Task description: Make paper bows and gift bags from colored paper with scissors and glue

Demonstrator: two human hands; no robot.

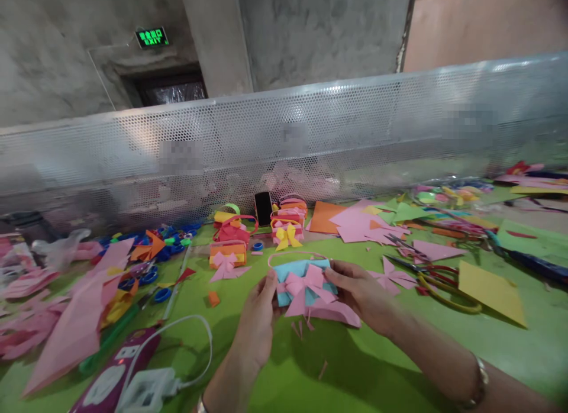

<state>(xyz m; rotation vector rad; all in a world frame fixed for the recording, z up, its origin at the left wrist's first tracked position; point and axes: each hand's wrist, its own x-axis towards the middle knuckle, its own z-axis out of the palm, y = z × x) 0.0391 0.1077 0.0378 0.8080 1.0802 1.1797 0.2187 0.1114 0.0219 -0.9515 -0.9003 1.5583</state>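
Note:
Between both hands I hold a small blue paper handbag (288,273) with a pink bow on its front and a thin pink handle arching over the top. My left hand (260,309) grips its left end, and my right hand (361,294) pinches its right end. Just below the bag lies a curved pink paper piece (335,312), with several thin pink scraps on the green table (248,354). Beyond it stand finished-looking paper bags: an orange one (239,255) with a pink bow and a pink one (296,225) with a yellow bow.
Yellow-handled scissors (452,297) lie at right, beside yellow paper (492,291) and a pink bow (390,277). A purple power strip (133,357) with a white charger (148,389) is at front left. A phone (263,209) leans near the perforated metal barrier (355,129).

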